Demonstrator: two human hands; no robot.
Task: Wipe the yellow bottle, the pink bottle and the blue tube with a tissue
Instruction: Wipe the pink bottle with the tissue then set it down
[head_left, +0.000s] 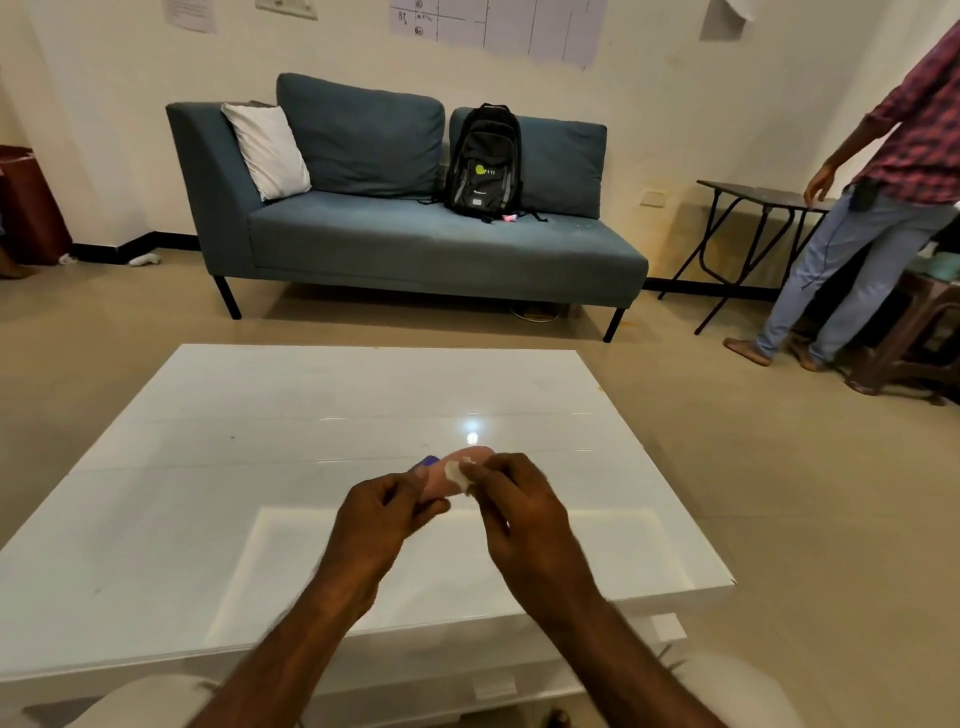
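My left hand (382, 519) grips the pink bottle (457, 467), held tilted above the white table (208, 467). A purple-blue cap (429, 461) shows at the bottle's left end, partly behind my fingers. My right hand (519, 504) pinches a small white tissue (460, 474) and presses it on the bottle's side. The yellow bottle and the blue tube are not in view.
The glossy white table fills the foreground, its near edge just past my knees. Behind it stands a blue sofa (415, 244) with a black backpack (484, 161) and a white cushion (267, 150). A person (878, 197) stands at the right beside a dark folding table (753, 197).
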